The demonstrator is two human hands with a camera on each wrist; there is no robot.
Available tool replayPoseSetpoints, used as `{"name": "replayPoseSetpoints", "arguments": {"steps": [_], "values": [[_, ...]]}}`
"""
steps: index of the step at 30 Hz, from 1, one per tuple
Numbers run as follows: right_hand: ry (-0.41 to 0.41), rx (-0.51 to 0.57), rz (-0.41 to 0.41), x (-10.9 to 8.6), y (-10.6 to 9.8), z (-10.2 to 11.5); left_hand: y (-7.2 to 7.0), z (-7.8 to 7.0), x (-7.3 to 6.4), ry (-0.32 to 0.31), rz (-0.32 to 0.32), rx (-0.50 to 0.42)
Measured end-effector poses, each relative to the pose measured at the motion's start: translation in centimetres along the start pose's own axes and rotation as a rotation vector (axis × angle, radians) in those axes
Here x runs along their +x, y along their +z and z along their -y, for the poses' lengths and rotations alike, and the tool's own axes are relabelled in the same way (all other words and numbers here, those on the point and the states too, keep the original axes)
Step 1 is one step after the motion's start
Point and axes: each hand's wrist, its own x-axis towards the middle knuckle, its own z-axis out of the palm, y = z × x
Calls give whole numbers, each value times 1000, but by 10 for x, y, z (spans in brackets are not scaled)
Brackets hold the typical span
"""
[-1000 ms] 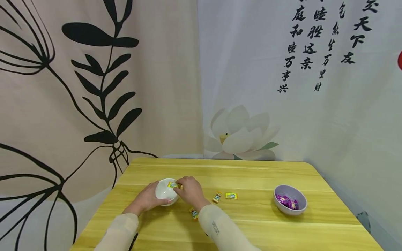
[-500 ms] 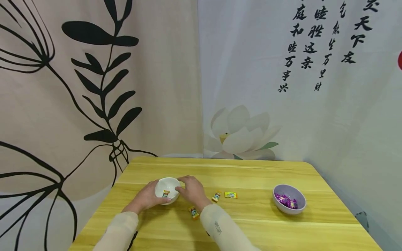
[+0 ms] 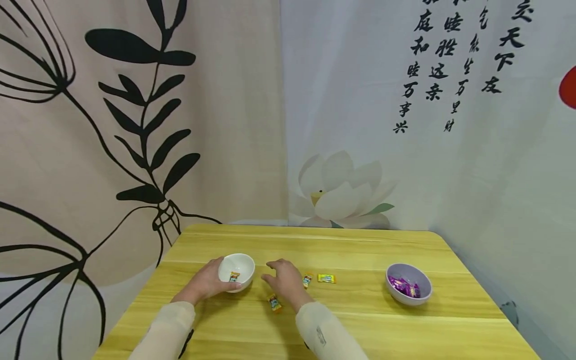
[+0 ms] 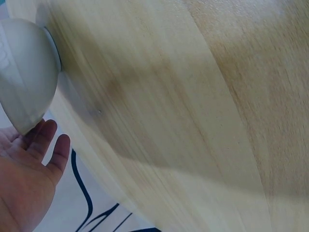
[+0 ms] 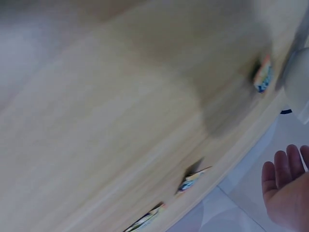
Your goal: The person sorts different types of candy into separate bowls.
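Note:
My left hand [image 3: 208,283] holds a small white bowl [image 3: 245,264] at its left side, thumb over the near rim. Inside the bowl lies a wrapped candy [image 3: 234,276]. The left wrist view shows the bowl's outer wall [image 4: 29,67] with the fingers against its rim. Just right of the bowl, my right hand [image 3: 288,284] hovers with fingers spread and nothing between them. One yellow-orange wrapped candy [image 3: 274,303] lies on the table below that hand. Two others, a tilted candy [image 3: 307,280] and a yellow candy [image 3: 326,278], lie to its right.
At the right of the wooden table [image 3: 360,330] stands a pale purple bowl [image 3: 408,301] with several purple-wrapped candies [image 3: 404,287] in it. Printed curtains [image 3: 243,125] hang behind the table's far edge.
The right hand let go of a wrapped candy, which dropped into the white bowl, then drew back to the right from the rim. The left hand kept its hold. The view shifted slightly.

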Motion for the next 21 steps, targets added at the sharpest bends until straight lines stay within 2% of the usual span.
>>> {"name": "replayPoseSetpoints", "arguments": {"steps": [7,14,21], "values": [[28,-32,12,-20,-1,-6,-2,1,0,11,-2,2],[67,-49,51,-39,6,-10,-2,5,1,29,-1,23],[46,-244,58,-50,15,-10,1,4,3,25,4,22]]}}
